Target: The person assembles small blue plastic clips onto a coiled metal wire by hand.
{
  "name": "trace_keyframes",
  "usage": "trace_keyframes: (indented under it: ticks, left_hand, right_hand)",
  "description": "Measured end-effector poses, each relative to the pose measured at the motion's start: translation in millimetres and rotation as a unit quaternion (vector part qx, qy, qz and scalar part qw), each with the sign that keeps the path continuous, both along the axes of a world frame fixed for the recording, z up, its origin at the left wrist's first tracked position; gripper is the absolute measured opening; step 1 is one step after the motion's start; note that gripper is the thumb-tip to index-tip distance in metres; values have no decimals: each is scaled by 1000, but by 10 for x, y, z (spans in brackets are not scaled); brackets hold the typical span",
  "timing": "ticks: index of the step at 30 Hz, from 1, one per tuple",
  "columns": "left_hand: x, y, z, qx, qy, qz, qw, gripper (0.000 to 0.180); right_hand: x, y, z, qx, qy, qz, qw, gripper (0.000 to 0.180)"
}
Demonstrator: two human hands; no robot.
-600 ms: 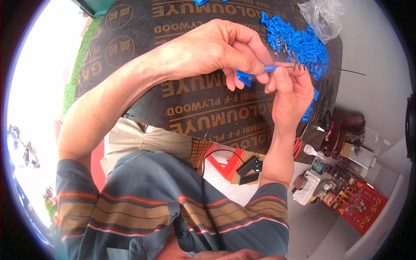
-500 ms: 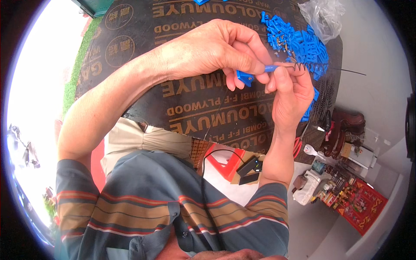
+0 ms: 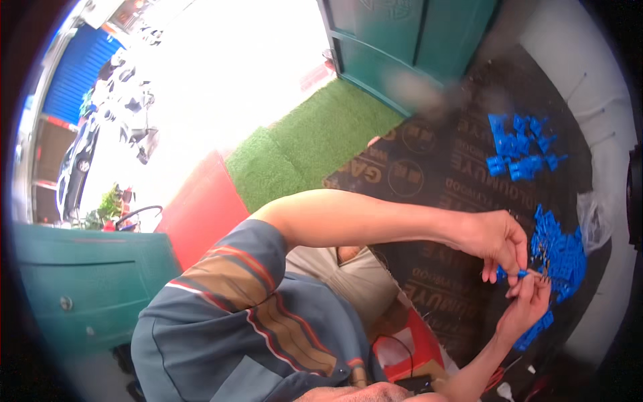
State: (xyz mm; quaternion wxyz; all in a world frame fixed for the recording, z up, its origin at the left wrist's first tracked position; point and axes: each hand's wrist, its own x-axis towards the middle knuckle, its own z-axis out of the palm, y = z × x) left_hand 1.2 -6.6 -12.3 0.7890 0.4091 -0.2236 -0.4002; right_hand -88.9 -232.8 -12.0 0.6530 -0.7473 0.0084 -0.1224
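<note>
Over the right side of the dark plywood table [image 3: 429, 268], my two hands meet at a small blue plastic part [image 3: 522, 273]. My left hand [image 3: 497, 240] is closed, its thumb and fingers pinching the blue part from the left. Just below and to the right, my right hand [image 3: 529, 305] pinches a dark coiled wire [image 3: 546, 279] at the part's right end. The fingertips cover most of the joint, and the wire is small and blurred here. A pile of blue plastic parts [image 3: 561, 258] lies right beside my hands.
More blue pieces [image 3: 522, 151] are grouped farther back on the table, and others [image 3: 533, 333] lie near my right wrist. A clear plastic bag [image 3: 593, 220] sits by the right edge. Left of the table are green matting [image 3: 301, 151] and a green door [image 3: 408, 47].
The view has swung left, so the doorway and matting now show and my hands appear farther right and lower. My hands keep their pinch on the blue part and coiled wire.
</note>
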Motion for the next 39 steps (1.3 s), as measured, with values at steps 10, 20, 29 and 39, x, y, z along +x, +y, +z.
trace_keyframes:
  ticks: [10, 20, 29, 39]
  left_hand:
    - [0, -1, -7, 7, -12, 6, 1000, 19]
    - [-17, -17, -2, 22, -29, 7, 999, 19]
    - [-17, -15, -27, 22, -52, 16, 998, 19]
    - [-9, 6, 7, 37, -56, 15, 998, 15]
  right_hand:
    - [50, 46, -4, 0, 1, -6, 1000, 12]
    - [44, 95, 9, -4, -17, 8, 1000, 9]
    - [68, 119, 5, -6, -12, 12, 1000, 7]
    - [99, 100, -27, -9, -14, 13, 1000, 9]
